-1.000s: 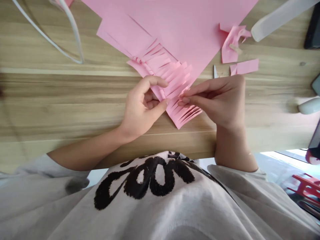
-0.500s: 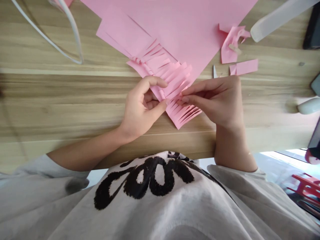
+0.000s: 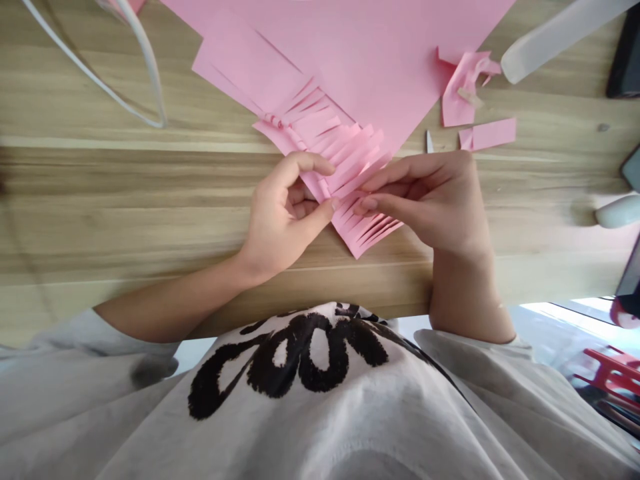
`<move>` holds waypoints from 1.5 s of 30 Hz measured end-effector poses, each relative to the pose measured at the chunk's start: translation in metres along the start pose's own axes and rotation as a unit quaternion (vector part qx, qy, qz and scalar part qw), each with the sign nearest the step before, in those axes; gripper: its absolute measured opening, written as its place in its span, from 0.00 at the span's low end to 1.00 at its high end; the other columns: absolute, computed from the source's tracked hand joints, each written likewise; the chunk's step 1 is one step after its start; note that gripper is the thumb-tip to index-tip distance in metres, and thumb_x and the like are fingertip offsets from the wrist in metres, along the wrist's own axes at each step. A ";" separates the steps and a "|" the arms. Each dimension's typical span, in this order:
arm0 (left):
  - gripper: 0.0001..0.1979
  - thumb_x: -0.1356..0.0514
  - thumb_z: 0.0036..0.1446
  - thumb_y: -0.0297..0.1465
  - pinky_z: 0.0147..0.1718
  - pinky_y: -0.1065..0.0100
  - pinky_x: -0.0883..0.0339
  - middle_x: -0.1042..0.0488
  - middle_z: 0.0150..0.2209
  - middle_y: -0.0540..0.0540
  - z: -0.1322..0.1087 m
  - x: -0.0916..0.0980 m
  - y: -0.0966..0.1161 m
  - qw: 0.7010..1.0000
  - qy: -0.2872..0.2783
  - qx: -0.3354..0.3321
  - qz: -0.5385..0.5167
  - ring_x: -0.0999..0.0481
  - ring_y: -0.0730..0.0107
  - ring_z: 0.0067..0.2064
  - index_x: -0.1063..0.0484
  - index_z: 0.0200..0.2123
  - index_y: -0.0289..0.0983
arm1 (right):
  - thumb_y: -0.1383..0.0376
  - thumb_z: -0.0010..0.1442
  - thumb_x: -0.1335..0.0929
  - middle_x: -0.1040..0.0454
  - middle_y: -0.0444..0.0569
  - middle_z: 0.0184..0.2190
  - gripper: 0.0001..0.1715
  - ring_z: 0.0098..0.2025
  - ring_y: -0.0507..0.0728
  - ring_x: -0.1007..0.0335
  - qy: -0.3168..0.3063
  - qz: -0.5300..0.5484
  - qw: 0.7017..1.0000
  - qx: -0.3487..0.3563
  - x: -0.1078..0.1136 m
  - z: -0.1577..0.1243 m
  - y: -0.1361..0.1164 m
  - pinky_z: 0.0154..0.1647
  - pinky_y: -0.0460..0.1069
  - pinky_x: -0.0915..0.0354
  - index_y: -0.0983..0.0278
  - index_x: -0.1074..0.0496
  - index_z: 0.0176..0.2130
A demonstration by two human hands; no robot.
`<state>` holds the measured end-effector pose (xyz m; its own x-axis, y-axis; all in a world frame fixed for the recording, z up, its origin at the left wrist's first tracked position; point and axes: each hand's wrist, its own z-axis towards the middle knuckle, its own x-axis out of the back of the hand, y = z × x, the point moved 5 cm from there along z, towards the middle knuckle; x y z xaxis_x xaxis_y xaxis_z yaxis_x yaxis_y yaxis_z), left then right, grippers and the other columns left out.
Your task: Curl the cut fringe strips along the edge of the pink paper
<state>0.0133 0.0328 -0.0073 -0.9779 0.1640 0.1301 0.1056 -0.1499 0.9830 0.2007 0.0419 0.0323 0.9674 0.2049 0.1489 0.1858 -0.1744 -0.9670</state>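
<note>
A large sheet of pink paper (image 3: 350, 60) lies on the wooden table (image 3: 125, 220), and a strip of it is cut into a fringe (image 3: 345, 160) with some curled tabs. My left hand (image 3: 287, 217) pinches the fringed paper between thumb and fingers. Just to the right, my right hand (image 3: 425, 200) grips the same fringe with its fingertips. The fringe's lower end (image 3: 370, 233) sticks out below my fingers. Beyond my right hand, the tip of a small metal blade (image 3: 429, 141) shows, and the rest of it is hidden.
Pink paper scraps (image 3: 460, 90) and a loose pink strip (image 3: 487, 135) lie at upper right. A white curved wire (image 3: 120, 73) sits at upper left. A white object (image 3: 560, 40) and a dark object (image 3: 625, 60) lie at top right. The table edge runs near my torso.
My right hand has shifted slightly down and left along the fringe, its fingers resettling on the paper. My left hand and the paper sheet have hardly moved.
</note>
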 end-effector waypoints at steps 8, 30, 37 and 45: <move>0.18 0.32 0.59 0.41 0.40 0.64 0.20 0.25 0.49 0.44 0.000 0.000 0.001 1.000 0.000 0.007 0.002 0.21 0.63 0.47 0.29 0.48 0.42 | 0.71 0.53 0.22 0.15 0.44 0.31 0.08 0.34 0.56 0.16 -0.040 0.028 0.999 -0.013 -0.004 0.001 -0.002 0.39 0.50 0.17 0.59 0.17 0.34; 0.17 0.32 0.59 0.39 0.35 0.69 0.22 0.24 0.46 0.45 0.001 0.001 0.003 1.000 0.001 -0.023 -0.012 0.22 0.72 0.38 0.28 0.48 0.40 | 0.74 0.57 0.24 0.14 0.46 0.34 0.09 0.37 0.54 0.14 -0.079 0.121 0.989 -0.034 -0.003 0.000 0.001 0.40 0.46 0.17 0.61 0.16 0.38; 0.16 0.33 0.59 0.37 0.31 0.73 0.24 0.24 0.46 0.45 0.000 0.001 0.002 1.000 0.004 -0.021 0.009 0.23 0.73 0.38 0.29 0.48 0.40 | 0.75 0.51 0.21 0.14 0.44 0.32 0.13 0.31 0.54 0.16 -0.045 0.094 0.995 0.001 -0.002 0.001 0.001 0.35 0.48 0.17 0.58 0.15 0.34; 0.17 0.32 0.58 0.38 0.31 0.72 0.24 0.25 0.47 0.45 0.000 0.002 0.000 1.000 0.008 -0.024 0.006 0.23 0.70 0.41 0.28 0.48 0.40 | 0.78 0.42 0.19 0.16 0.44 0.29 0.18 0.31 0.55 0.19 -0.006 0.038 0.999 0.034 0.001 0.003 -0.001 0.32 0.48 0.21 0.57 0.16 0.29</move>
<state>0.0117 0.0334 -0.0068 -0.9794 0.1469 0.1385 0.1079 -0.1990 0.9740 0.2012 0.0448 0.0331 0.9758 0.2059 0.0732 0.1003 -0.1245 -0.9871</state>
